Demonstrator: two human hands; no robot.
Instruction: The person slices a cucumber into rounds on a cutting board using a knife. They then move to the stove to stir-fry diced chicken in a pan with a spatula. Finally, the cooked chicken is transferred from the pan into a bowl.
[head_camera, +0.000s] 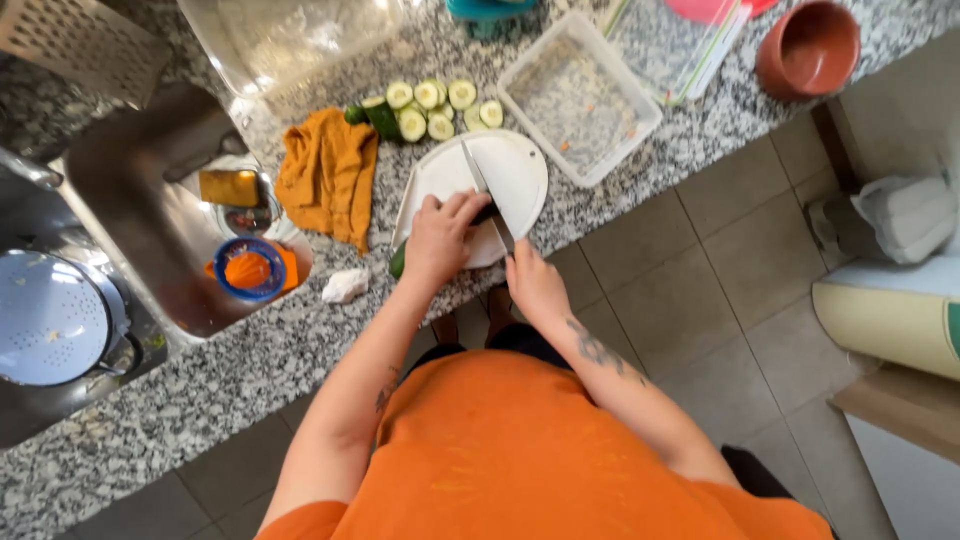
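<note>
Here, left hand (440, 238) is curled down over a cucumber (398, 262) on the white cutting board (520, 175), pinning it; only the green end shows at the board's near-left edge. Right hand (533, 282) is closed round the handle of a knife (478, 178), blade lying across the board w/ its tip pointing far. Cucumber slices (432, 108) sit on the granite bench (600, 205) just beyond the board, next to an orange cloth (325, 175). Clear plastic tray (580, 95) is to the right, sink (150, 180) to the left.
</note>
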